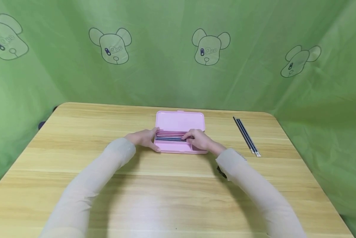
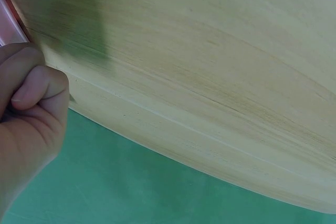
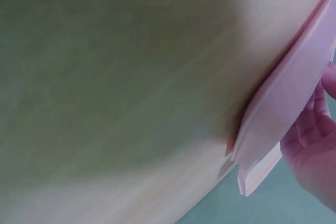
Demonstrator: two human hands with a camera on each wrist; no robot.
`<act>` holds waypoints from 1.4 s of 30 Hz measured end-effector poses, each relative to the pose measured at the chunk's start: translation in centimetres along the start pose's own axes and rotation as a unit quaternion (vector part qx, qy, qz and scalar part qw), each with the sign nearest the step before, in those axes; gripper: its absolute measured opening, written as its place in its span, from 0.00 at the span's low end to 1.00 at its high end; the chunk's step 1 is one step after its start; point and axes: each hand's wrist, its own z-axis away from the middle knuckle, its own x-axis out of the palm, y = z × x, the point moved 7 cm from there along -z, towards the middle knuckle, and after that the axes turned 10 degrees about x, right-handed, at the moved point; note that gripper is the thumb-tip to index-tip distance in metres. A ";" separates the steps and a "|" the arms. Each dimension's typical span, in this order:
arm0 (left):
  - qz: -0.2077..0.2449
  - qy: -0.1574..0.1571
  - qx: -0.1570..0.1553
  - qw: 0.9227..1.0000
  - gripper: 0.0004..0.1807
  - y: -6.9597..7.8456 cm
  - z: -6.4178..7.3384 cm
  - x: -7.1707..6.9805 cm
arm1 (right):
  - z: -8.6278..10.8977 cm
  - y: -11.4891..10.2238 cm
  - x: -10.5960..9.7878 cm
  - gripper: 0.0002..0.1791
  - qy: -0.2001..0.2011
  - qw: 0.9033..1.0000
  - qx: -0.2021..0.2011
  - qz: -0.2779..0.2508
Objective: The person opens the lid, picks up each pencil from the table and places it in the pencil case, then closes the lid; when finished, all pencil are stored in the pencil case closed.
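A pink pencil case [image 1: 180, 121] lies on the table with its lid tipped back. Red-and-white and dark pencils [image 1: 169, 137] lie lengthwise in its rear compartment. My left hand [image 1: 144, 138] holds the case's left end, thumb at the front corner and fingers at the back. My right hand [image 1: 199, 139] reaches over the right end, its curled fingers at the right ends of the dark pencils. In the right wrist view, that hand [image 3: 315, 148] bends over the case wall [image 3: 289, 98], which hides the fingertips.
Several dark pencils [image 1: 246, 136] with white ends lie side by side on the wooden table [image 1: 178, 195], right of the case. A green curtain [image 1: 166, 82] with bear-head drawings hangs behind the table and on both sides.
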 end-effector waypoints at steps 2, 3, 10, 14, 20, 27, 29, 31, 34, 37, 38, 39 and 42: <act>0.000 -0.001 0.000 1.000 0.58 -0.1 0.0 0.0 | 0.0 0.1 -0.1 0.11 0.004 1.000 0.001 -0.006; 0.000 -0.001 -0.001 1.000 0.58 -0.1 -0.1 0.0 | 0.0 0.2 -0.2 0.11 0.005 1.000 0.000 -0.010; 0.008 0.001 -0.002 1.000 0.57 -0.1 -0.1 0.0 | 0.2 0.4 -0.6 0.11 0.011 0.999 0.002 -0.031; 0.004 0.004 0.001 1.000 0.57 -0.1 -0.1 0.0 | 0.3 0.9 -0.9 0.11 0.020 0.999 0.010 -0.038; 0.002 0.002 0.003 1.000 0.57 0.0 0.0 0.0 | 0.8 1.9 -1.8 0.12 0.038 0.997 0.035 -0.054; -0.004 0.003 -0.002 1.000 0.56 -0.2 -0.1 0.1 | 2.0 3.7 -3.0 0.16 0.046 0.995 0.060 -0.060; -0.004 0.005 0.001 1.000 0.56 -0.2 -0.1 0.0 | 2.5 4.1 -3.5 0.16 0.054 0.995 0.056 -0.057; -0.003 0.006 0.004 1.000 0.56 -0.2 -0.1 0.0 | 2.9 4.5 -3.9 0.16 0.063 0.995 0.054 -0.051; -0.003 0.005 0.003 1.000 0.57 -0.1 -0.1 0.0 | 3.6 5.4 -4.6 0.16 0.076 0.994 0.060 -0.040; -0.003 0.001 -0.002 1.000 0.57 -0.2 -0.1 0.1 | 4.4 6.7 -5.3 0.17 0.099 0.990 0.097 -0.020; -0.003 0.001 -0.003 1.000 0.58 -0.2 -0.1 0.1 | 4.7 7.2 -5.6 0.17 0.109 0.988 0.113 -0.013; -0.004 0.001 -0.005 1.000 0.58 -0.2 -0.1 0.1 | 5.0 7.6 -6.0 0.18 0.120 0.984 0.130 -0.005; -0.004 0.000 -0.005 1.000 0.58 -0.2 -0.1 0.2 | 6.0 8.7 -7.1 0.20 0.155 0.971 0.180 0.006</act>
